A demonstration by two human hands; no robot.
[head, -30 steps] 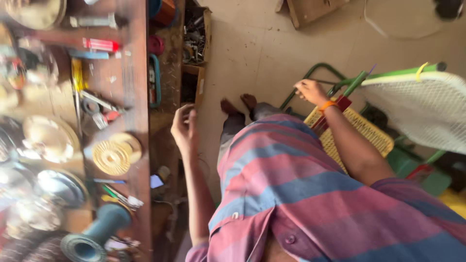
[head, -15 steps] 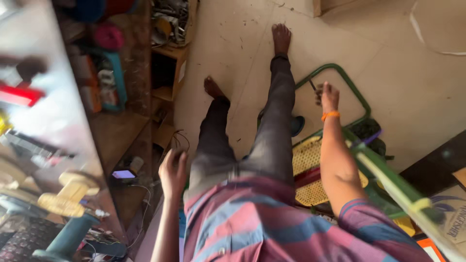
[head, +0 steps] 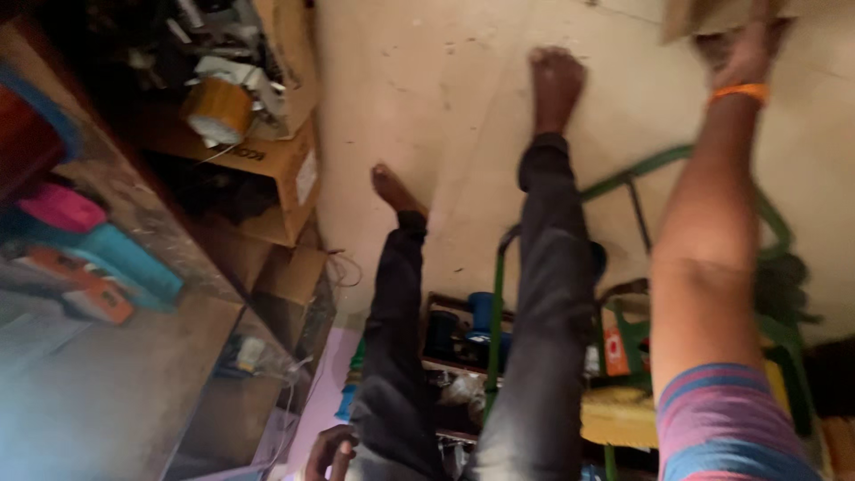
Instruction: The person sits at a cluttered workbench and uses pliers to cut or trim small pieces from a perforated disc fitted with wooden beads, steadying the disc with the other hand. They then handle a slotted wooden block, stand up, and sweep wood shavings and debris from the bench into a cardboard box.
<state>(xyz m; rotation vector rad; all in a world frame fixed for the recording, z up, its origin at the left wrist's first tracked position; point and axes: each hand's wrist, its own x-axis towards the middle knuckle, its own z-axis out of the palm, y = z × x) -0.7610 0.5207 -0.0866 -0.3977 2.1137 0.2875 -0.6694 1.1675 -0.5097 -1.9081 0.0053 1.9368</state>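
My right hand (head: 744, 49), with an orange band on the wrist, is stretched far out to the upper right and is blurred. It lies against the edge of a brown board or box (head: 704, 18); whether it grips it is unclear. My left hand (head: 328, 452) hangs low beside my left thigh, fingers loosely apart, holding nothing. My legs in dark trousers and my bare feet stand on the pale floor (head: 427, 98). A green metal chair frame (head: 637, 174) lies beside my right leg, under my right arm.
A workbench (head: 116, 383) runs along the left with pink, blue and orange items. Cardboard boxes (head: 285, 169) with clutter and a yellow tape roll (head: 218, 109) sit beneath it. Blue spools (head: 481, 312) and a yellow woven seat (head: 614, 414) lie near my legs.
My right hand has left the green frame and swung up to the brown board at the upper right. My left hand has dropped lower by my thigh. The view has tilted towards the floor.
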